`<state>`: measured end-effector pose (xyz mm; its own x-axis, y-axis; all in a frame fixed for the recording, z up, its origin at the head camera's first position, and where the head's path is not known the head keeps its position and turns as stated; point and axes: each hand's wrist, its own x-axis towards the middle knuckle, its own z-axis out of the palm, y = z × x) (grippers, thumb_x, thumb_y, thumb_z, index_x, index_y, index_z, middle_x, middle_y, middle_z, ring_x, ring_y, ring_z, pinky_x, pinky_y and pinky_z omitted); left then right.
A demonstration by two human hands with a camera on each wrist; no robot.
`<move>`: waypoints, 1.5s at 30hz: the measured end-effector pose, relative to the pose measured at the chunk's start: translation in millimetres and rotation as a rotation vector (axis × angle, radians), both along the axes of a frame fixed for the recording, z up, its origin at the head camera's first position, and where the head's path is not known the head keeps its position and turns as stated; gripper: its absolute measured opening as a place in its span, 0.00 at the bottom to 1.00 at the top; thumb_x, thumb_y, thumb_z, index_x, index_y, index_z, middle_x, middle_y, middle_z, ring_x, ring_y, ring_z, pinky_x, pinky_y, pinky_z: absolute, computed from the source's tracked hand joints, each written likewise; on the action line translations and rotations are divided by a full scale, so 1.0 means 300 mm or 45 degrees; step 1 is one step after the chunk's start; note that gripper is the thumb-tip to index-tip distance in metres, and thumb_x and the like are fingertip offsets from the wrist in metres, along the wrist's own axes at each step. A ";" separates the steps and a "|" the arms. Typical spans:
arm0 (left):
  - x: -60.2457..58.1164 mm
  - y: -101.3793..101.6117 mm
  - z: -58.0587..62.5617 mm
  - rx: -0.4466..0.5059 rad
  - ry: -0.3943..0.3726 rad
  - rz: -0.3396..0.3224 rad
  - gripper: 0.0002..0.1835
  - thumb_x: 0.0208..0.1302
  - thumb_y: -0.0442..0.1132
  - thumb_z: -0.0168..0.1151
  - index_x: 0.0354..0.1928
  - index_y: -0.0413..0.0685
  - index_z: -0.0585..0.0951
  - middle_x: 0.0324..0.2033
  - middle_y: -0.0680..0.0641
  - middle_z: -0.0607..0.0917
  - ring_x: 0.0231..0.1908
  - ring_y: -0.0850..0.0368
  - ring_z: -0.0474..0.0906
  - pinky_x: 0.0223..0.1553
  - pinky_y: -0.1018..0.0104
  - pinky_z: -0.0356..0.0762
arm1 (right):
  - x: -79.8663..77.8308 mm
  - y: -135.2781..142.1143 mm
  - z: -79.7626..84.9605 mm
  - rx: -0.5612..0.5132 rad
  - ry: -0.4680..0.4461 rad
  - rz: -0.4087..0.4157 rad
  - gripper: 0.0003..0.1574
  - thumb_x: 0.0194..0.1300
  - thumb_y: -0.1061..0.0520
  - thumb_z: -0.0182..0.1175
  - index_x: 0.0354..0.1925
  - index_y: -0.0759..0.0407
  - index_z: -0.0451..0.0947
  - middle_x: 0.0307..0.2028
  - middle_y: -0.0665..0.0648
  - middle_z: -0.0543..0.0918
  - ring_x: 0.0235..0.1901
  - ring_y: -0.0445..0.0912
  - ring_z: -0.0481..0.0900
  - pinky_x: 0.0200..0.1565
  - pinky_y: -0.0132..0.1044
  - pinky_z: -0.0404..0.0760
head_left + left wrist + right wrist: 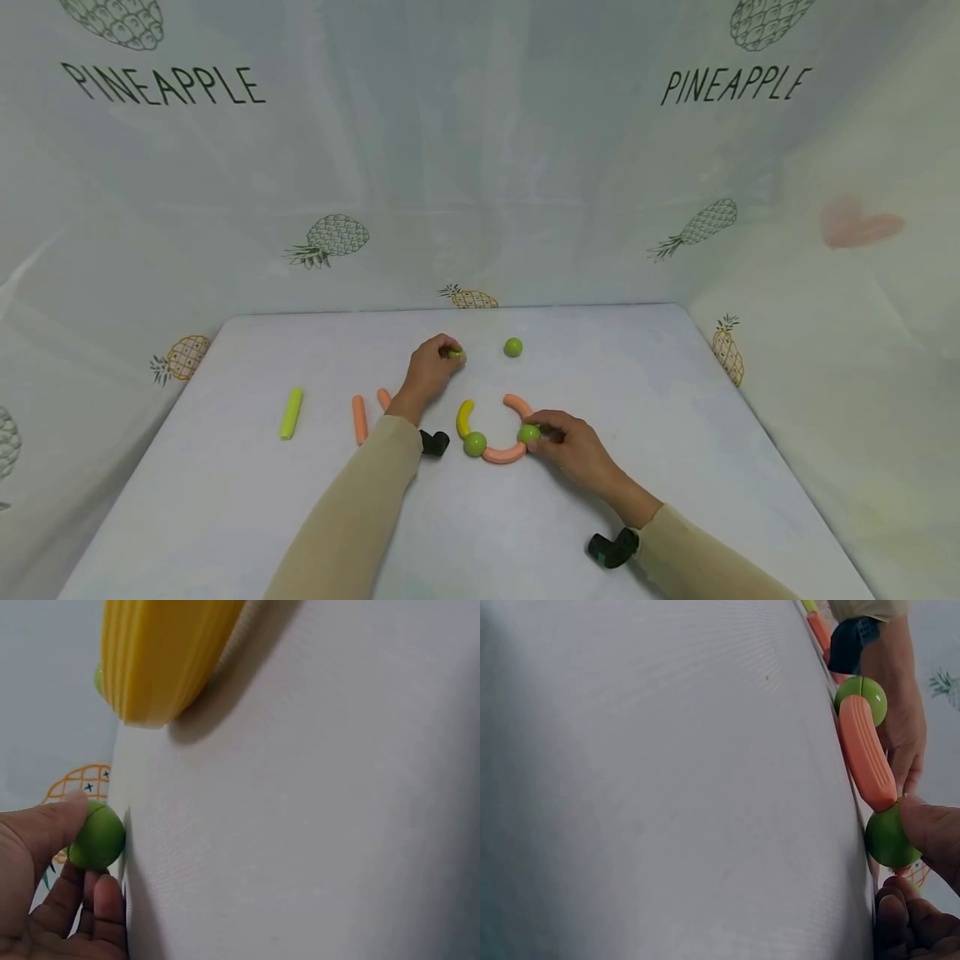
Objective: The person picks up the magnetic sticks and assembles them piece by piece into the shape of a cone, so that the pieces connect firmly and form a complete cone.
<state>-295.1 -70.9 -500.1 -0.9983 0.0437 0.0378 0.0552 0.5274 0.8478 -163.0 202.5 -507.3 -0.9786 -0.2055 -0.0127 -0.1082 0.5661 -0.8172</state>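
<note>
My left hand (429,373) pinches a small green ball (102,837) between thumb and fingers at the table's far middle. With my right hand (573,454) I pinch another green ball (890,840) between thumb and fingers. That ball joins two curved orange pieces: a ridged one (504,456) at the front and another (516,403) behind. The front piece's other end meets a third green ball (475,444). From there a curved yellow piece (464,418) runs back, so the parts form an arc opening away from me.
A loose green ball (513,347) lies at the back of the white table (600,358). On the left are a yellow-green stick (291,413) and two orange pieces, one whole (360,418) and one (384,398) partly behind my left arm. A pineapple-print curtain (480,183) hangs behind.
</note>
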 end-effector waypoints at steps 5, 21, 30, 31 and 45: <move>0.011 -0.007 0.006 -0.053 -0.021 -0.038 0.21 0.71 0.36 0.70 0.64 0.45 0.82 0.57 0.43 0.85 0.57 0.47 0.79 0.63 0.52 0.77 | 0.000 -0.001 0.003 0.008 -0.004 -0.011 0.20 0.66 0.54 0.75 0.56 0.43 0.87 0.52 0.49 0.86 0.42 0.44 0.78 0.46 0.37 0.78; 0.079 -0.017 0.006 0.022 -0.037 -0.147 0.21 0.68 0.39 0.73 0.62 0.50 0.84 0.55 0.48 0.88 0.56 0.51 0.84 0.62 0.53 0.81 | 0.004 -0.007 0.015 0.012 -0.007 -0.013 0.22 0.65 0.57 0.75 0.57 0.46 0.87 0.54 0.51 0.86 0.43 0.45 0.78 0.47 0.38 0.78; 0.152 0.020 0.008 -0.044 -0.053 -0.247 0.18 0.68 0.43 0.74 0.58 0.52 0.86 0.49 0.51 0.89 0.50 0.56 0.85 0.52 0.59 0.85 | 0.001 -0.010 0.012 0.021 -0.003 0.002 0.21 0.66 0.56 0.75 0.57 0.46 0.87 0.55 0.51 0.86 0.45 0.44 0.79 0.48 0.38 0.79; 0.157 0.025 0.008 -0.054 -0.054 -0.257 0.18 0.68 0.44 0.74 0.58 0.52 0.86 0.49 0.51 0.89 0.50 0.56 0.84 0.52 0.59 0.84 | 0.000 -0.010 0.012 0.021 0.002 0.003 0.21 0.66 0.56 0.74 0.57 0.46 0.87 0.55 0.51 0.86 0.45 0.44 0.79 0.48 0.38 0.79; 0.205 0.050 0.009 -0.215 -0.054 -0.261 0.20 0.69 0.45 0.73 0.60 0.52 0.85 0.46 0.52 0.87 0.45 0.58 0.79 0.49 0.60 0.80 | 0.002 -0.004 0.008 0.020 0.023 0.028 0.21 0.67 0.54 0.74 0.58 0.47 0.86 0.55 0.52 0.86 0.43 0.44 0.78 0.46 0.36 0.78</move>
